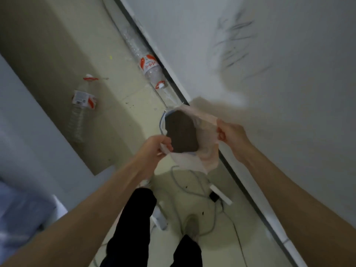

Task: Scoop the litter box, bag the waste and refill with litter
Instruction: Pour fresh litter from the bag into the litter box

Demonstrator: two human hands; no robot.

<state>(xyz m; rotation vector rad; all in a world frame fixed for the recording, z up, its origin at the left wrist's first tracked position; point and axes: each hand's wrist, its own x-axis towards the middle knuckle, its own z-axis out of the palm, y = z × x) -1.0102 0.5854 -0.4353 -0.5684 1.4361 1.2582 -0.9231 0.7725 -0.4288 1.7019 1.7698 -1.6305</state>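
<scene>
— Start at the fingers: what have they got?

— The left hand (154,149) has its fingers (167,145) pinched shut on the near rim of a thin, translucent pale-pink plastic bag (207,149); the right hand (231,137) pinches the far rim between thumb and fingertips. Together they stretch the mouth wide, held in the air above the pale tiled floor (123,97), in front of the person's dark trouser legs (134,224).

— How will it handle?

— Soft, crinkly film, nearly weightless and a bit slippery — I'd judge the doubled rim the safest place to grip, since a single layer could tear once waste goes in. The dark opening shows nothing I can make out inside.

— And round about?

— Two clear crushed plastic bottles with red-and-white labels (81,105) lie on the floor, one against the grey skirting of the smudged white wall (289,74). Grey cables (192,191) loop underfoot. No litter box in sight — bagging looks merely prepared.
</scene>
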